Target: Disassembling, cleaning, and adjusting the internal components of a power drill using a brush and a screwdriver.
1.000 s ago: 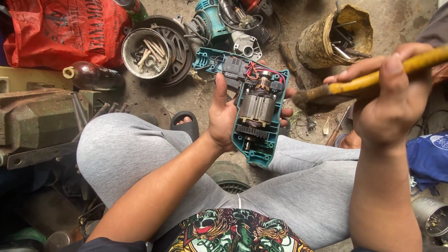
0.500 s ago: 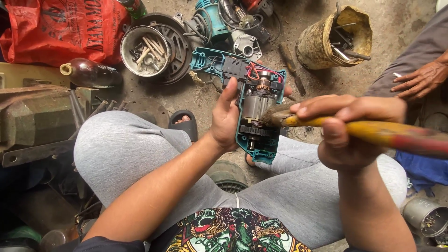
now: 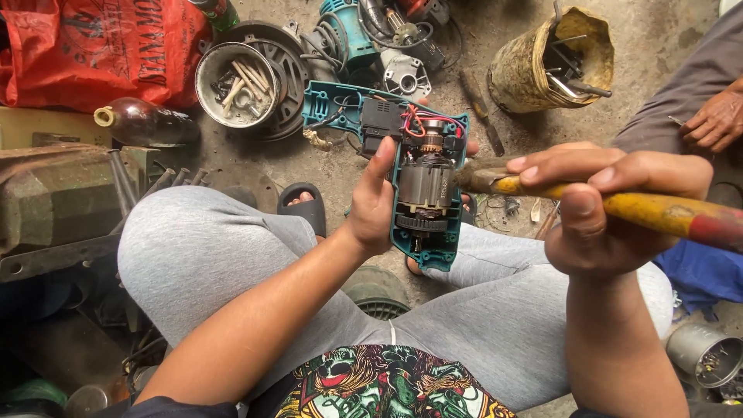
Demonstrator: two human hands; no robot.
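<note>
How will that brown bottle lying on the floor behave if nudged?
The brown bottle lies on its side, round-bodied, so it would probably roll. It looks like glass: likely rigid, fairly heavy, breakable on the hard floor.

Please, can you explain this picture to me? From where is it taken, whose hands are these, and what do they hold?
The camera sits on the person's head and looks down at their lap and the ground. The left hand holds an opened teal power tool with its motor showing. The right hand grips a yellow-handled tool, its tip at the motor. Around lie a metal bowl of small parts, a red bag, a brown bottle and a dirty bucket. Another person's hand shows at the right.
</note>
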